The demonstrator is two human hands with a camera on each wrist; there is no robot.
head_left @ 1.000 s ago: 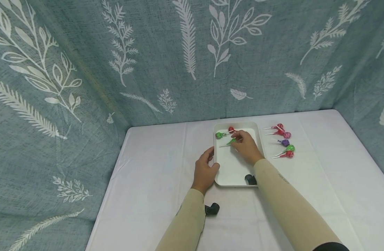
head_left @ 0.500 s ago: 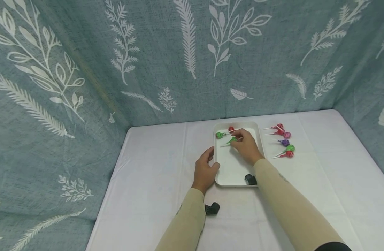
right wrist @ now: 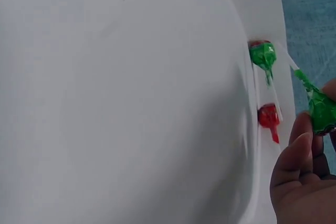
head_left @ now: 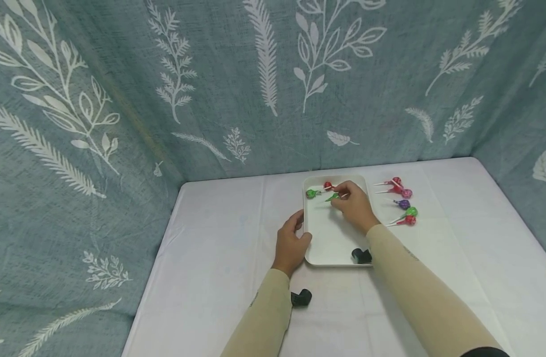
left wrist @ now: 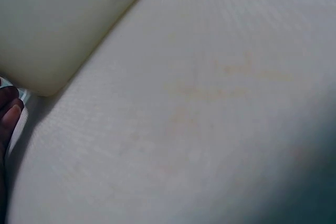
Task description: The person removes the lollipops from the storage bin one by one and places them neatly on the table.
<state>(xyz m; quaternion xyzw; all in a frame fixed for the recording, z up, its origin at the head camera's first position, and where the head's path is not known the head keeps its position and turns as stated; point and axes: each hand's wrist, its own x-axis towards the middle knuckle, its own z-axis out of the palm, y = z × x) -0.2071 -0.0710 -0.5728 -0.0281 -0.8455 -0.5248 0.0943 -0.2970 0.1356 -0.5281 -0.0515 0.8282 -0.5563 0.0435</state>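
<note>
My right hand (head_left: pixel 355 204) pinches a green-wrapped lollipop (right wrist: pixel 321 107) by its candy end, over the far part of a white rectangular tray (head_left: pixel 331 238). In the head view its white stick points left. At the tray's far left corner lie another green lollipop (head_left: pixel 311 194) and a red lollipop (head_left: pixel 328 185), which also show in the right wrist view. My left hand (head_left: pixel 292 244) holds the tray's left side, thumb at the rim and fingers along the outer wall. The left wrist view shows only a few fingertips (left wrist: pixel 11 114) beside the tray's corner.
Right of the tray, on the white-covered table (head_left: pixel 228 258), several lollipops lie in a loose column: red ones, a pink one (head_left: pixel 407 193), a purple one (head_left: pixel 404 204) and a green one (head_left: pixel 411 211). A blue-green leaf-patterned curtain (head_left: pixel 219 89) hangs behind and at both sides.
My right hand has shifted slightly right with the green lollipop, and less of the stick shows. The left hand stays at the tray's side.
</note>
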